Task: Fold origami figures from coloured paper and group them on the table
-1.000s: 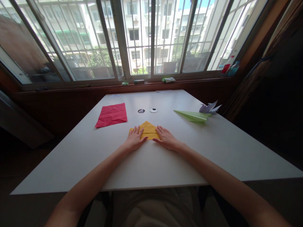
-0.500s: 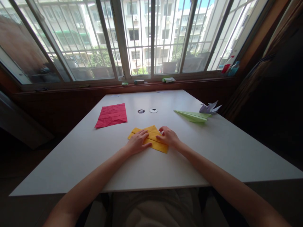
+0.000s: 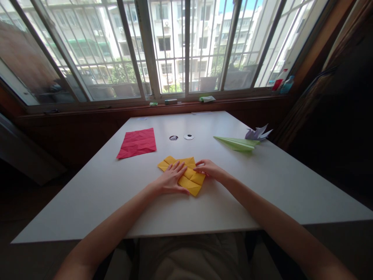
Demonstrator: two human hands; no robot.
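Left hand [image 3: 170, 182] flat, open, pinning yellow paper [image 3: 186, 177] at desk [image 3: 262, 186] centre. Right hand [image 3: 210, 169] pinches paper's right edge. Step: mid-fold, likely. Next needs aligned edges, firm crease.

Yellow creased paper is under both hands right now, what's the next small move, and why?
Probably draw the right hand outward along the yellow creased paper sheet to flatten it. The left hand lies flat on the sheet, pinning it to the white table, while the right fingertips pinch its right edge, and the fold lines leave the surface uneven.
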